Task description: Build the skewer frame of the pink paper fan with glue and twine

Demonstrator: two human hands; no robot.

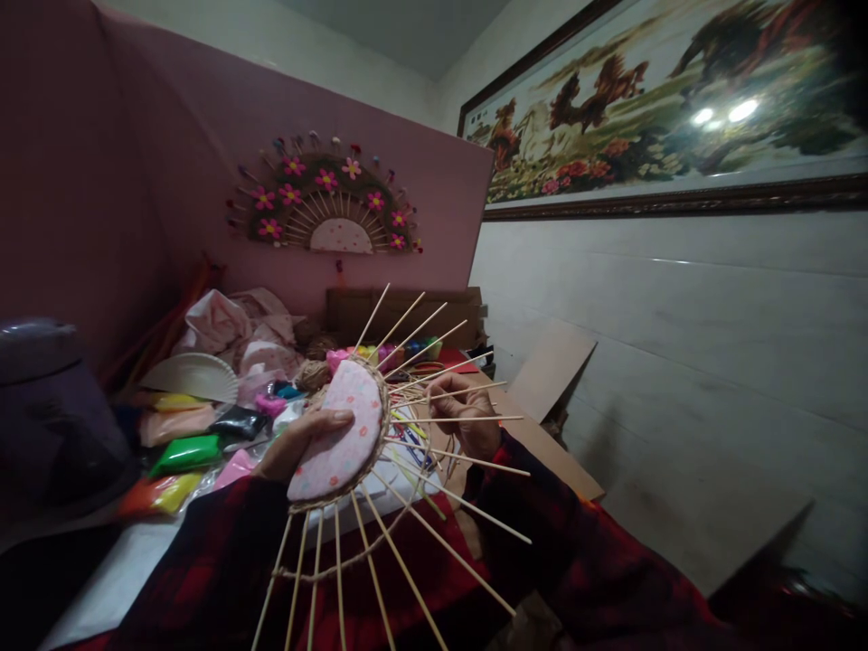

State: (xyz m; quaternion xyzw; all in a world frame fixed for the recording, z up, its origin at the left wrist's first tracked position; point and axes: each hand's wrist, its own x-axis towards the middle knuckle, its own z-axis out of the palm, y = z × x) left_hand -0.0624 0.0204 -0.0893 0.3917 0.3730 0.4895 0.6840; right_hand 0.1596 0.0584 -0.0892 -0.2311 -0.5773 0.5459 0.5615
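Note:
My left hand [302,443] grips a half-made fan [343,429], thumb pressed on its pink dotted half-round centre. Several thin wooden sticks [434,533] spread out from that centre, and a jute cord [353,556] is woven across the lower ones. My right hand [467,411] is closed among the sticks on the fan's right side, fingers pinched; what it holds is too small to name. Both sleeves are dark red plaid.
On the table at left lie colourful packets [186,452], a white paper plate [191,375], a ball of twine [312,373] and crumpled pink cloth [231,325]. A finished flowered fan [325,203] hangs on the pink board. Cardboard sheets [549,371] lean against the right wall.

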